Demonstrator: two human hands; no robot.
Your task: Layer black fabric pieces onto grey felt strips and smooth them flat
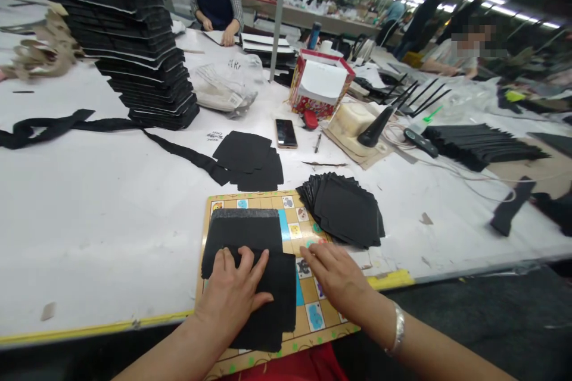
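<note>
My left hand (236,286) lies with its fingers spread, pressing on a black fabric piece (274,309) with notched corners. This piece overlaps another black piece (245,231), which has a grey strip along its far edge. Both rest on a board printed with colourful animal pictures (290,339), which reaches over the table's front edge. My right hand (335,274) is over the board's right side, fingers stretched out and holding nothing. Just beyond it lies a fanned pile of black pieces (344,208), partly on the board.
Two black pieces (250,155) lie past the board, near a phone (286,133) and a red box (320,83). A tall black stack (147,59) rises at the left. A tool with a black handle (375,126) stands on the right. Co-workers sit farther back.
</note>
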